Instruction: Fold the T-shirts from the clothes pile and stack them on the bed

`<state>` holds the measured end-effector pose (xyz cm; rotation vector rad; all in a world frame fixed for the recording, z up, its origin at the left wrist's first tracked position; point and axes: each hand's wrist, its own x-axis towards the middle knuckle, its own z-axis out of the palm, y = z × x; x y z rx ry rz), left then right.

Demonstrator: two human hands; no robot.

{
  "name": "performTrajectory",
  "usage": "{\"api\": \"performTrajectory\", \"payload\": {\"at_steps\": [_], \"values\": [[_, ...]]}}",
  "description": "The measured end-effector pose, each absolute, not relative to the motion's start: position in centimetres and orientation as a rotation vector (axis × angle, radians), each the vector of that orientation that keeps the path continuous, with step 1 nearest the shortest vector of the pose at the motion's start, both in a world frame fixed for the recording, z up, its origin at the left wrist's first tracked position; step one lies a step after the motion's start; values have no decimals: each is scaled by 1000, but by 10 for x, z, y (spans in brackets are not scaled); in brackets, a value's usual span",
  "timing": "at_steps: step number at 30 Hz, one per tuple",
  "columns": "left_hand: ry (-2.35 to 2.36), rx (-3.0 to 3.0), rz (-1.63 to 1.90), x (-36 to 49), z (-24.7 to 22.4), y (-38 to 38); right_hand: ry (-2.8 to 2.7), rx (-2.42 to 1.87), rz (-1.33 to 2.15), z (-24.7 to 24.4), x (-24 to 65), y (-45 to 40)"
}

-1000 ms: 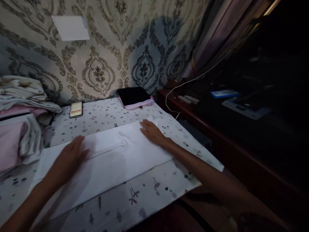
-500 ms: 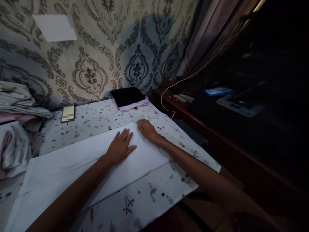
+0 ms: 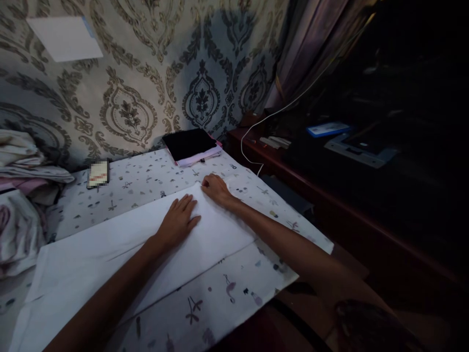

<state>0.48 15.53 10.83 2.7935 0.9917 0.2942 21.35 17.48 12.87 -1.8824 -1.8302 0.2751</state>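
Note:
A long, folded white cloth (image 3: 102, 234) lies across the patterned sheet. My left hand (image 3: 178, 220) rests flat on it with the fingers stretched out and the thumb apart. Near the far right corner of the cloth, my right hand (image 3: 216, 189) has its fingers curled together in a pinch at the edge. The fingertips of that hand are partly hidden, so how much fabric they hold is hard to see. A fold line runs along the cloth beside my left forearm.
The sheet (image 3: 128, 188) carries small printed figures. A phone (image 3: 98, 174) and a folded dark cloth (image 3: 190, 145) lie toward the wall. Piled fabrics (image 3: 22, 230) stand at left. A white cable (image 3: 245, 142) runs over the dark wooden furniture at right, near a blue-edged object (image 3: 328, 129).
My right hand's fingers have curled from lying flat into a pinch at the cloth's edge. My left hand stays flat on the cloth. The view has shifted slightly.

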Motion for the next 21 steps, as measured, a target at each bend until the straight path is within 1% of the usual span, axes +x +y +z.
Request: {"api": "performTrajectory", "payload": {"at_steps": [4, 8, 11, 13, 15, 17, 19, 21], "values": [[960, 2784, 379, -5, 113, 155, -1877, -1728, 237, 132, 214, 160], [952, 2668, 612, -15, 122, 153, -2128, -1427, 182, 126, 219, 131], [994, 2568, 714, -9, 130, 153, -2223, -1376, 208, 122, 223, 116], [954, 2605, 723, 1, 131, 155, -2205, -1383, 219, 121, 224, 111], [882, 2712, 646, 13, 127, 159, -2163, -1404, 219, 121, 223, 110], [839, 2819, 480, 22, 120, 162, -2124, -1424, 191, 119, 224, 109], [862, 2874, 306, 24, 113, 164, -2115, -1414, 157, 118, 225, 108], [914, 2892, 206, 19, 109, 164, -2128, -1384, 137, 116, 228, 106]]}}
